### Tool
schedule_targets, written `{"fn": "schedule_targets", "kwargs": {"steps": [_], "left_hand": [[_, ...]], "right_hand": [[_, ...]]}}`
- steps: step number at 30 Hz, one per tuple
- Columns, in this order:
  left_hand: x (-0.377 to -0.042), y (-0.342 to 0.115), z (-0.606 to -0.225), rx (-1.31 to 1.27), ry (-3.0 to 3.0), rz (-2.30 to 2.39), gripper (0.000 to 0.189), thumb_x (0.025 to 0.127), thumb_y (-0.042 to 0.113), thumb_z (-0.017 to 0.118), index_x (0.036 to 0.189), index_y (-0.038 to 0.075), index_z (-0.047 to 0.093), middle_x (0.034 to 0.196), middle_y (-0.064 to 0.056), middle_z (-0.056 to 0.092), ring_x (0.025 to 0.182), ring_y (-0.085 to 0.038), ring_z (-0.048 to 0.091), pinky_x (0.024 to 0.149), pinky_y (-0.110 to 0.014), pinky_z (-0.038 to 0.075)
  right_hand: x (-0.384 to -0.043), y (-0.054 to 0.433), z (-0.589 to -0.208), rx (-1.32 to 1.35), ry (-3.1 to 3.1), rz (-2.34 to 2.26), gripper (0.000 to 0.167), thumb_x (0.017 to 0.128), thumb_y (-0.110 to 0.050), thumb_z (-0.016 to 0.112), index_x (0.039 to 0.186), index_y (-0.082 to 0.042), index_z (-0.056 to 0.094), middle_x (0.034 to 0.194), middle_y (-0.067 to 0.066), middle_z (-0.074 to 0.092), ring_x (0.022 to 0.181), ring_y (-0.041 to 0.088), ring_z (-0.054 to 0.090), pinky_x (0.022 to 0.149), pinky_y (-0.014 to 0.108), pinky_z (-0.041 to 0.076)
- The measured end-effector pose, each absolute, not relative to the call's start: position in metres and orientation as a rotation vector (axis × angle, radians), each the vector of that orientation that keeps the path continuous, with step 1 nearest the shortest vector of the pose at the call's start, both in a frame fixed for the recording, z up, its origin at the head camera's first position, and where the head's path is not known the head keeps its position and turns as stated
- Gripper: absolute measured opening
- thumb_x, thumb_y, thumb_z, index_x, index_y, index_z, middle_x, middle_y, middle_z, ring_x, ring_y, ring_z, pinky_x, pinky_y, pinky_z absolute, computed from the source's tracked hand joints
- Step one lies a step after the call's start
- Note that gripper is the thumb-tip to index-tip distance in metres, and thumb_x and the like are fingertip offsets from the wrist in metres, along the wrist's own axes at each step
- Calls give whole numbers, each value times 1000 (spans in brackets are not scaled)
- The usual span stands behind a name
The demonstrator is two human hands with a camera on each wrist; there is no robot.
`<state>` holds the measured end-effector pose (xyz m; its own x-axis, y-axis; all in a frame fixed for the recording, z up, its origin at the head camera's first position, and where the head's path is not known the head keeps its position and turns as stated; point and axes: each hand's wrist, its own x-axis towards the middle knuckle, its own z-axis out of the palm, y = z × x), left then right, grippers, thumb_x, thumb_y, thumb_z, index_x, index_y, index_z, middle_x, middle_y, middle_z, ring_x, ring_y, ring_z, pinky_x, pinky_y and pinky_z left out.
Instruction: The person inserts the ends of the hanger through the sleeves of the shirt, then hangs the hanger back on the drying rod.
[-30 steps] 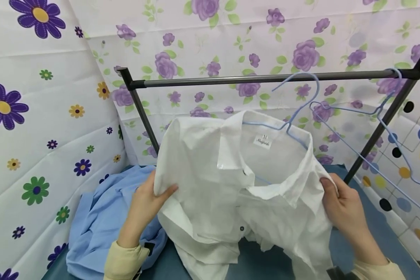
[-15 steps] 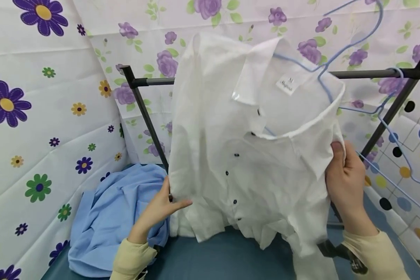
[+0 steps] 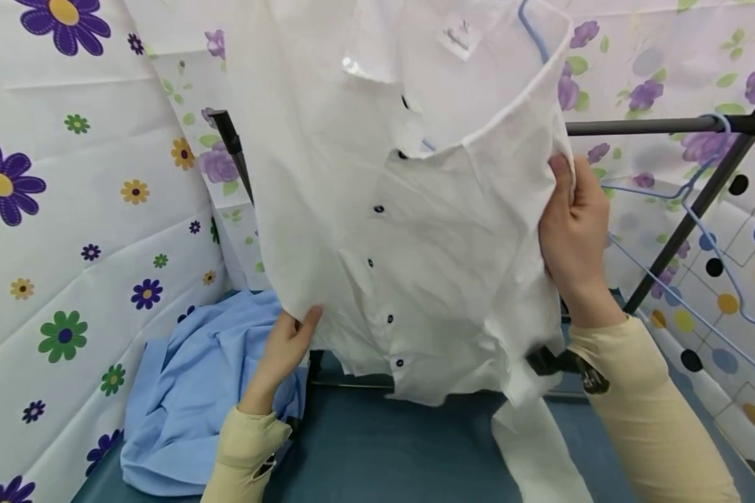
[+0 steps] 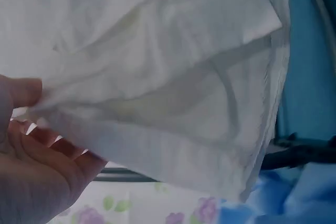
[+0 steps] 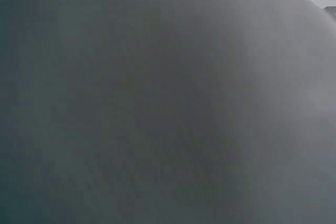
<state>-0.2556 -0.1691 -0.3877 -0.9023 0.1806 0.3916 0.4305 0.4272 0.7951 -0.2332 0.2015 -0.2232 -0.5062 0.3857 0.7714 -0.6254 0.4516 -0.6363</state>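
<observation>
A white button-up shirt (image 3: 440, 230) hangs in front of me in the head view, held up on a light blue wire hanger (image 3: 532, 31) whose hook lies above the frame. My right hand (image 3: 575, 237) grips the shirt at its right shoulder, thumb in front. Low on the left, my left hand (image 3: 289, 349) pinches the edge of the fabric between thumb and fingers. The left wrist view shows white cloth (image 4: 173, 77) stretching away from the left hand (image 4: 47, 166). Blurred cloth fills nearly all of the right wrist view.
Behind the shirt stands a dark metal rack with a crossbar (image 3: 648, 126). A second blue hanger (image 3: 688, 192) hangs on its right end. A crumpled light blue garment (image 3: 195, 398) lies at left on the dark teal surface (image 3: 384, 447). Patterned curtains surround the space.
The shirt and its hanger have risen, and the hook has left the top of the view. My right hand moved up with them. The left hand loosened, then pinched the fabric again.
</observation>
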Motion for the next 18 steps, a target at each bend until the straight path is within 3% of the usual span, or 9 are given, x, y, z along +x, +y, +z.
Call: {"fn": "schedule_targets", "kwargs": {"steps": [3,5,7,11,13,14,18], "left_hand": [[-258,-174,-375,-544,-2379,-1506,35,109,26,46,133,0,46,114,-20,56,100,-33,59,86,-45,49],[-262,-177,-367,-588,-2344,-1541,48,110,27,42,151,4,32,145,-20,42,129,-34,47,104,-52,40],[-265,-180,-361,-614,-2320,-1563,54,111,29,38,158,8,22,157,-17,30,137,-34,39,109,-54,34],[-267,-188,-350,-614,-2282,-1514,57,111,28,37,162,13,15,160,-16,26,138,-32,35,109,-53,30],[-267,-192,-346,-608,-2243,-1488,57,110,24,39,161,11,18,160,-16,27,139,-32,34,110,-53,28],[-267,-193,-344,-587,-2225,-1476,52,110,22,41,157,6,27,154,-18,35,136,-29,38,109,-50,31],[-264,-198,-341,-464,-2157,-1545,47,107,16,45,150,-2,36,148,-18,42,132,-23,40,106,-39,32]], "right_hand": [[-245,191,-203,259,-1655,1300,24,107,-26,51,89,-16,60,75,-6,50,69,11,50,64,24,36],[-252,185,-190,289,-1623,1335,23,107,-23,51,87,-17,60,76,-5,50,69,11,50,66,24,36],[-259,178,-178,329,-1590,1342,23,107,-21,52,86,-19,60,76,-5,50,70,10,49,67,23,36],[-270,163,-156,421,-1538,1341,25,107,-18,52,83,-23,56,74,-6,46,68,9,46,67,22,35],[-274,156,-148,473,-1519,1316,25,107,-18,51,84,-25,54,73,-8,42,67,9,45,66,22,34],[-273,150,-143,475,-1520,1345,25,107,-17,51,83,-24,55,74,-7,41,69,9,44,68,22,34],[-277,133,-135,515,-1505,1340,21,107,-16,51,88,-21,60,74,-8,40,71,9,43,70,21,34]]}}
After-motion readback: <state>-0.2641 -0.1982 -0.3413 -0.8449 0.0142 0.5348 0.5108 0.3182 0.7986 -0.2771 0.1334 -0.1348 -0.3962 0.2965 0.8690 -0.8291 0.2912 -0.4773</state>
